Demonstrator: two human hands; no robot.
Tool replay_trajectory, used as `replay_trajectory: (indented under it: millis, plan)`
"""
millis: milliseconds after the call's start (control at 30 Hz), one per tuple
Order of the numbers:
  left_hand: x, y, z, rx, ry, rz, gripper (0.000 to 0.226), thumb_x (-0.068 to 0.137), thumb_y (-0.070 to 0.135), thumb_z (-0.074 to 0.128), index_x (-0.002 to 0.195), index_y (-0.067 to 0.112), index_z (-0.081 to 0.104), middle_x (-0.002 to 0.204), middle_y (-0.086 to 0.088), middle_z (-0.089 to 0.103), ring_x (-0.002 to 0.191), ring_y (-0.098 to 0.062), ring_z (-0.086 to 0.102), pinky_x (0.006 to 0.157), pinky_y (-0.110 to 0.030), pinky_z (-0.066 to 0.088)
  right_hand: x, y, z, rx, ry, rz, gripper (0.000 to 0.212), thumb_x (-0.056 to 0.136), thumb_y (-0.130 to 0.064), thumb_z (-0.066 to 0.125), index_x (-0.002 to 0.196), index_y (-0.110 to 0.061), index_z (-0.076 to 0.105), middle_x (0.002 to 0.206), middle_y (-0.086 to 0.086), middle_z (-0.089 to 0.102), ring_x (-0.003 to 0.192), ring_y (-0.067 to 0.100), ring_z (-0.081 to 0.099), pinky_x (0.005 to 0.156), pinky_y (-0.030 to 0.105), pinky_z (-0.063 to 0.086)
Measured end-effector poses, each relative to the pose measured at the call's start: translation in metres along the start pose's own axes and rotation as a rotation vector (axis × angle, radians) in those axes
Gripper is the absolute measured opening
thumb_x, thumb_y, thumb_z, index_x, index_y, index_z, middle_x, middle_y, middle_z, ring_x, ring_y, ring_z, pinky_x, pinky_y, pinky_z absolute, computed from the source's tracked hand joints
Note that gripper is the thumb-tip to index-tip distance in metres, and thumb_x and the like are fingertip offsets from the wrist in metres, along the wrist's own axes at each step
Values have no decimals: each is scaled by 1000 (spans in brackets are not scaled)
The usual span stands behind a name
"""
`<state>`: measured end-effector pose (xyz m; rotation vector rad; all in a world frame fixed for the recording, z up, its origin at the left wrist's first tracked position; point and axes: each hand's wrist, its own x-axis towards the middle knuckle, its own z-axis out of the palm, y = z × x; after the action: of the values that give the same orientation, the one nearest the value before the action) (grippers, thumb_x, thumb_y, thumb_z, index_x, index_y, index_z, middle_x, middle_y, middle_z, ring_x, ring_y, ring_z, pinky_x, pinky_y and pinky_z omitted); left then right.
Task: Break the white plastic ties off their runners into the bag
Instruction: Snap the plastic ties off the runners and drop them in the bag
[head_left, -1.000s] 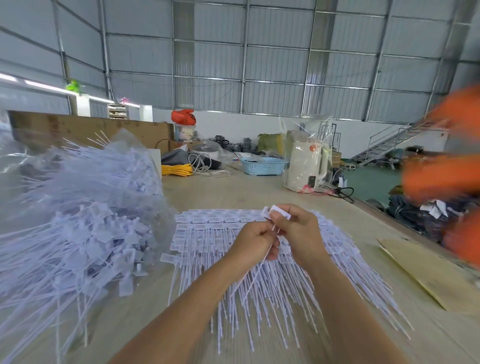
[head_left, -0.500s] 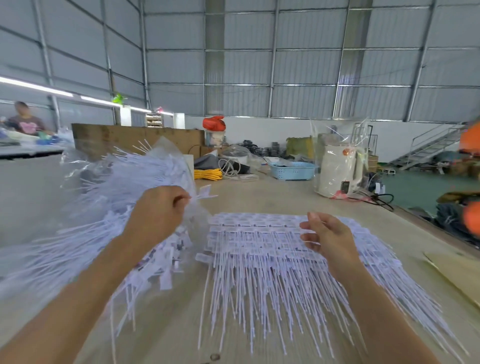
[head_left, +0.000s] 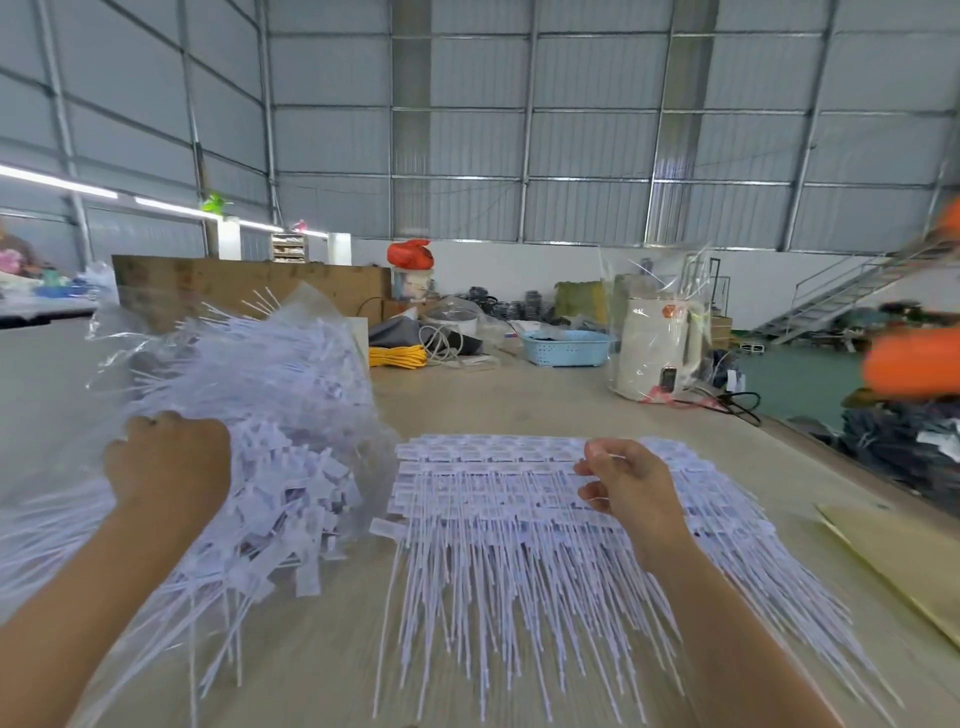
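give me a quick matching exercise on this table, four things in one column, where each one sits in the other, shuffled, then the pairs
Things:
1. clear bag of loose ties
2. ties on runners
3. blue basket
4. yellow cable coil

Places:
A. far side of the table, left of the white kettle
B. flat under the right hand
C. far side, just behind the bag's right edge
D. beside the left hand

Pairs: 1-D, 2-B, 3-A, 4-C

No words or numbers can be read here; any marks on things are too blurry to tell.
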<state>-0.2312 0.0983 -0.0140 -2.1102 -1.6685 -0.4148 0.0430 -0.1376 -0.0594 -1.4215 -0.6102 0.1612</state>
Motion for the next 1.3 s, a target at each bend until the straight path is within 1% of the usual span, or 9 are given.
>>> replay_trajectory:
  millis: [133, 233, 333, 633, 800, 967, 1067, 1167, 1300]
  plan:
    - [-16, 62, -27, -324, 170, 336, 34, 87, 7, 50, 113, 19, 66, 107, -7, 60, 105, -29, 54, 82, -35, 47, 6, 11, -2, -380, 23, -88, 20, 92, -25, 59, 106, -10, 61, 99, 10, 68, 78, 18, 61, 71, 30, 49]
    - [-24, 119, -24, -591, -36, 544, 37, 93, 5, 47, 125, 18, 61, 126, -7, 58, 116, -25, 53, 97, -35, 45, 8, 19, -7, -839, -49, -187, 33, 94, -30, 54, 122, -14, 57, 116, 4, 63, 101, 19, 56, 84, 26, 42]
    - [-27, 151, 1, -467, -136, 618, 28, 96, 10, 42, 118, 11, 60, 121, -10, 55, 114, -27, 52, 95, -37, 45, 7, 24, -9, -1048, -157, -203, 39, 93, -38, 52, 128, -20, 55, 131, 2, 54, 121, 22, 48, 100, 37, 40]
    - [-31, 162, 22, -434, 39, 498, 34, 97, 41, 44, 125, 21, 48, 128, -2, 45, 123, -24, 35, 98, -37, 32, 0, 12, -6, -1203, -179, -156, 43, 92, -48, 49, 126, -21, 52, 129, 2, 49, 124, 25, 43, 99, 48, 38]
    - [-34, 152, 6, -1109, 436, 556, 21, 84, 8, 69, 102, -1, 63, 105, -20, 53, 95, -36, 50, 78, -38, 41, -1, -1, -10, -1092, 131, -331, 51, 93, -25, 53, 140, -23, 34, 143, 2, 36, 130, 23, 35, 99, 48, 34]
    - [-44, 150, -13, -1378, 627, 706, 18, 86, 6, 61, 102, -1, 63, 107, -14, 42, 98, -7, 40, 83, -9, 36, -3, -12, -19, -1051, 338, -248, 81, 79, -2, 56, 146, -28, 18, 154, 8, 10, 140, 32, 16, 102, 55, 30]
    - [-48, 153, -16, -1573, 471, 675, 17, 88, 6, 63, 104, 11, 63, 109, -7, 43, 88, -9, 51, 77, -5, 47, -4, -23, -30, -959, 497, -272, 79, 70, 7, 57, 139, -24, 37, 149, 13, 26, 131, 36, 34, 95, 52, 40]
    - [-50, 159, -20, -1956, 58, 316, 28, 84, 6, 68, 101, 25, 55, 95, -8, 60, 61, -6, 62, 55, -11, 49, -5, -37, -34, -917, 625, -458, 66, 63, 12, 55, 122, -15, 59, 134, 19, 47, 107, 41, 53, 76, 49, 48]
    - [-42, 157, -23, -2406, -519, -146, 9, 82, 6, 67, 86, 9, 60, 61, -3, 65, 50, -6, 57, 46, -11, 47, -11, -53, -27, -1007, 772, -600, 64, 57, 6, 60, 117, -16, 64, 128, 19, 52, 100, 45, 50, 73, 45, 38]
